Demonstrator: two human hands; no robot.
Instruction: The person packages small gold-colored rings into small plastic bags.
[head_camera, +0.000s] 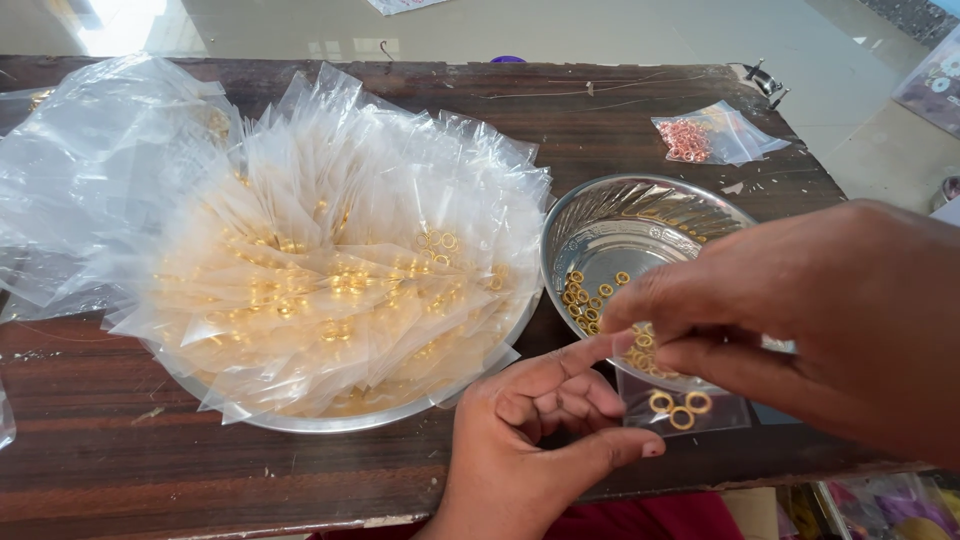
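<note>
My left hand (540, 430) holds a small clear bag (720, 412) between index finger and thumb at the table's near edge. Three gold rings (680, 410) lie inside the bag. My right hand (820, 310) reaches in from the right, its fingertips pinched on a few gold rings just above the bag's mouth. Right behind both hands stands a small steel bowl (620, 230) with several loose gold rings (585, 295) in it.
A large steel dish (330, 422) on the left is heaped with clear bags of gold rings (330, 280). More clear bags (90, 170) lie at the far left. A bag of pink rings (700, 138) and a metal clip (765, 80) sit at the back right of the wooden table (120, 440).
</note>
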